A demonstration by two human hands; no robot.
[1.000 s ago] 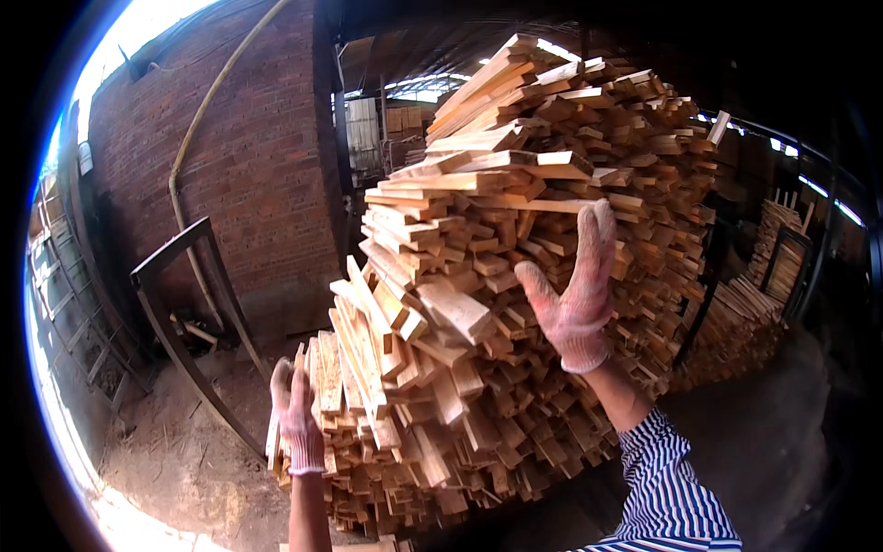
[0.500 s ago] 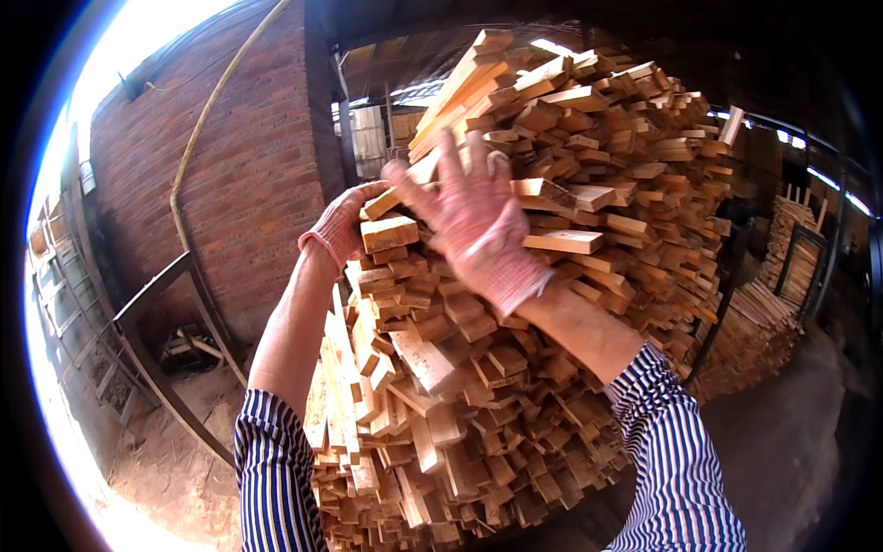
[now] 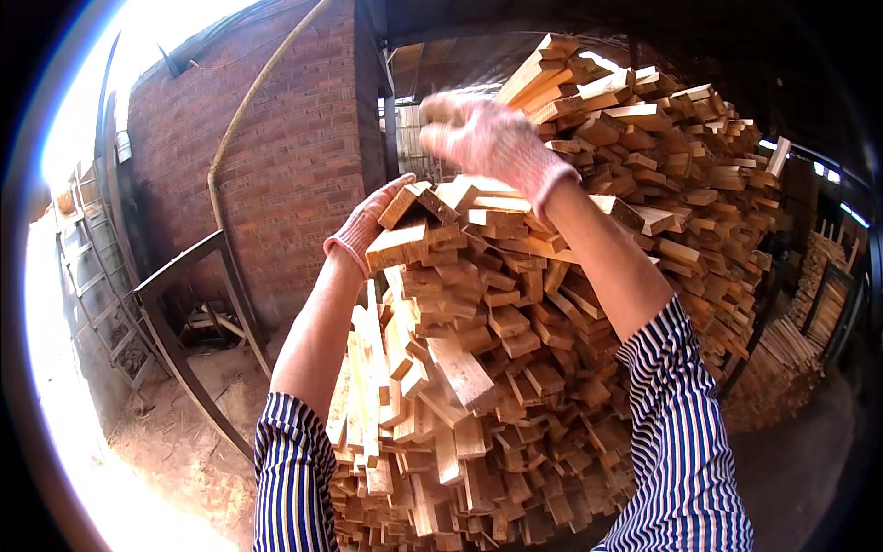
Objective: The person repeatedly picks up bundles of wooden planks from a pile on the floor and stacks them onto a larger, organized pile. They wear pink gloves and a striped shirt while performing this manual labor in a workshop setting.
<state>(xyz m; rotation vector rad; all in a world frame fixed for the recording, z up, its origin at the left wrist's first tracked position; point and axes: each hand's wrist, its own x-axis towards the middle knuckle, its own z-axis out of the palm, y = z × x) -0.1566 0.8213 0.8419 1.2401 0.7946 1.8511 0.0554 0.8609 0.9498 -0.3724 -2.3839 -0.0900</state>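
Note:
My left hand (image 3: 368,226), in a pale red-and-white knit glove, grips the outer left side of a tilted wooden plank (image 3: 405,205) on top of a tall woodpile; its thumb is hidden. Under that plank a flat one (image 3: 397,247) juts toward me. My right hand (image 3: 497,143), gloved alike, is lifted above the pile's upper left part, fingers apart and somewhat blurred, with nothing seen in it. Below its wrist lie light-coloured planks (image 3: 501,204). The stacked planks (image 3: 515,345) face me with uneven cut ends, some sticking out.
A brick wall (image 3: 276,156) with a yellowish hose (image 3: 217,166) rises at the left. Before it stands a dark metal frame (image 3: 184,262); a ladder (image 3: 106,304) leans farther left. Longer boards (image 3: 543,74) slope on the pile's top. Another wood stack (image 3: 796,340) sits at the right.
My right hand has risen off the planks, up and away from me. A plank beside my left hand now sits tilted. The view has shifted, moving the scene rightward.

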